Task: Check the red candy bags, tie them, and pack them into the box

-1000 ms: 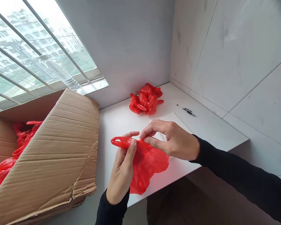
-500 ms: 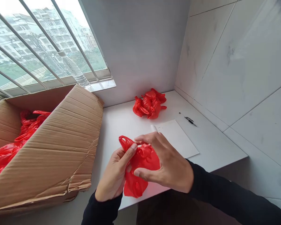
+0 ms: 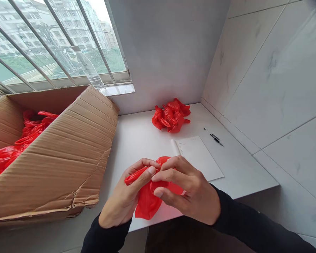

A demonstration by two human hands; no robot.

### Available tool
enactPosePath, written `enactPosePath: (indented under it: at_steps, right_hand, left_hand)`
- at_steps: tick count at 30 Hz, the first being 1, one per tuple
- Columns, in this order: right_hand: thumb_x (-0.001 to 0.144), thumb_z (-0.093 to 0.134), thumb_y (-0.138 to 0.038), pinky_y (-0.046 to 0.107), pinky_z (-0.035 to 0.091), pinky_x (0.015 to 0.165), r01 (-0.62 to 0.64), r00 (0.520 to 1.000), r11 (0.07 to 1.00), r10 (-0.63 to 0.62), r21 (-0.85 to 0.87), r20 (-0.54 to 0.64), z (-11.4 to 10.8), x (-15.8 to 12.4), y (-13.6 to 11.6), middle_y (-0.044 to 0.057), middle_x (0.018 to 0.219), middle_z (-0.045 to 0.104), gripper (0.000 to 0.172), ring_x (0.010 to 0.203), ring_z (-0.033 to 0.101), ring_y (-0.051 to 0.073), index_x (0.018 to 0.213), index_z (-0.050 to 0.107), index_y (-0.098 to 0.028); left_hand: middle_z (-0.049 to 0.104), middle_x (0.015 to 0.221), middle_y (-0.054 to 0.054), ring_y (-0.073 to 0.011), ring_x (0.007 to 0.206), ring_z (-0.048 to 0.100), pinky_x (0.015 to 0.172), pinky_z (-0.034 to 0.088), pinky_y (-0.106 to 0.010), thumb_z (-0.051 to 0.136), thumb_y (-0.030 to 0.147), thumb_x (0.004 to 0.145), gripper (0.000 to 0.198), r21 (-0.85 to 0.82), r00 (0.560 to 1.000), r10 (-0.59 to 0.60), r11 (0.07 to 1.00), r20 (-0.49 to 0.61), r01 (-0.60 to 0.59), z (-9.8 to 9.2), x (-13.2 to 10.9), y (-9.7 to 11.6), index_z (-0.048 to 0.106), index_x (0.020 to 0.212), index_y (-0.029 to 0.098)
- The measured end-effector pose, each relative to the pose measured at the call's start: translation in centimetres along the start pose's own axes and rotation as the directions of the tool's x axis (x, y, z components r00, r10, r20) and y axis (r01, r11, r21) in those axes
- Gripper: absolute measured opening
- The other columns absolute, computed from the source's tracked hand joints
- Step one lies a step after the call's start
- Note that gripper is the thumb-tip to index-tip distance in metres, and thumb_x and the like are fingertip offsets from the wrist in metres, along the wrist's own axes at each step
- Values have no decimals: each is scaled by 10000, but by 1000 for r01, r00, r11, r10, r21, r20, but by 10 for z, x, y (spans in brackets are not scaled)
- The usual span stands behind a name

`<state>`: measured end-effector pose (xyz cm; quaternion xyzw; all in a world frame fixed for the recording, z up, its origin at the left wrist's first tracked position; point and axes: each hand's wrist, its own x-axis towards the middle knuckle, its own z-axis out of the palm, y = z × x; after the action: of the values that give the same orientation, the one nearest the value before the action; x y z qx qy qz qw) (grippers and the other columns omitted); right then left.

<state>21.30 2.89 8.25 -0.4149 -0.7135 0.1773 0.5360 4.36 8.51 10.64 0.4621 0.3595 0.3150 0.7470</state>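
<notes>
My left hand [image 3: 126, 193] is closed around the gathered top of a red plastic bag [image 3: 149, 205], thumb on top, with a folded loop of it sticking out on the left. The lower part of the bag hangs down at the table's front edge. My right hand [image 3: 192, 188] is at the bag's right side, its curled fingers and thumb on a bunched part near my left thumb. Some of the bag is hidden behind my right fingers.
A cardboard box [image 3: 55, 161] holding red bags [image 3: 7, 158] stands on the left. On the white table [image 3: 137, 133] are a crumpled pile of red bags [image 3: 171, 117], a paper pad [image 3: 200, 158] and a pen [image 3: 216, 138]. A water bottle [image 3: 89, 68] stands on the windowsill.
My right fingers have come in from a wide spread onto the bag beside my left thumb. The loop in my left hand has tipped down to the left. The view has shifted slightly.
</notes>
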Motion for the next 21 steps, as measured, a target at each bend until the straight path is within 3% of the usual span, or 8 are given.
enactPosePath:
  at_steps: [4,5,7,10,12,15,18,21]
  right_hand:
    - [978,530,-489,435,472,1049,-160,987,985,158,57,29,1,4,4,90,1283,595,396,1228,546,241,1297,574,-257]
    - [998,488,-490,434,476,1033,-222,974,972,217,74,67,2,6,8,84,1236,621,417,1195,567,234,1339,537,-256]
    - [1031,411,-476,376,528,867,-346,931,932,327,106,161,4,9,17,21,914,657,421,903,639,189,1372,496,-244]
    - [1050,357,-448,260,424,567,-479,863,861,427,169,269,7,9,35,-88,584,402,383,514,421,117,1314,519,-223]
    - [1038,394,-442,244,362,517,-517,828,816,401,258,392,9,7,45,-88,599,388,354,503,364,108,1272,529,-213]
    - [1008,466,-464,258,392,553,-522,802,751,272,403,531,11,6,50,-47,696,495,314,576,436,118,1157,560,-204]
    - [988,501,-485,293,458,636,-543,802,732,305,413,514,13,9,48,-6,792,570,278,691,535,155,1014,586,-221]
    - [976,486,-532,320,508,696,-566,789,776,413,278,455,10,10,47,12,832,617,315,764,606,193,963,602,-240]
  left_hand:
    - [655,829,-25,-139,707,596,641,484,-239,726,308,845,139,233,994,92,967,57,-103,-9,-1,-1,657,909,205]
    - [661,879,-34,-152,753,609,667,497,-249,702,294,862,127,315,989,130,938,72,-146,-11,-2,-2,652,947,213]
    - [665,952,-34,-162,802,628,697,509,-260,642,227,891,182,502,968,240,831,67,-241,-14,-3,-5,639,1072,244]
    - [683,990,-22,-168,865,662,757,522,-269,570,53,858,467,730,886,459,583,66,-357,-16,-1,-15,601,1256,295]
    - [699,1074,-38,-179,952,676,835,530,-291,510,-33,821,597,776,817,564,459,121,-432,-15,0,-25,598,1304,308]
    - [683,1211,-66,-196,1065,665,888,546,-325,471,-56,807,681,753,738,634,363,231,-548,-13,1,-40,581,1358,329]
    - [633,1315,-101,-233,1157,633,919,564,-373,512,-24,800,723,805,714,647,257,268,-535,-12,3,-48,523,1429,331]
    - [468,1520,-145,-284,1371,482,1069,495,-469,511,54,863,760,896,750,610,139,258,-422,-17,1,-50,309,1563,270]
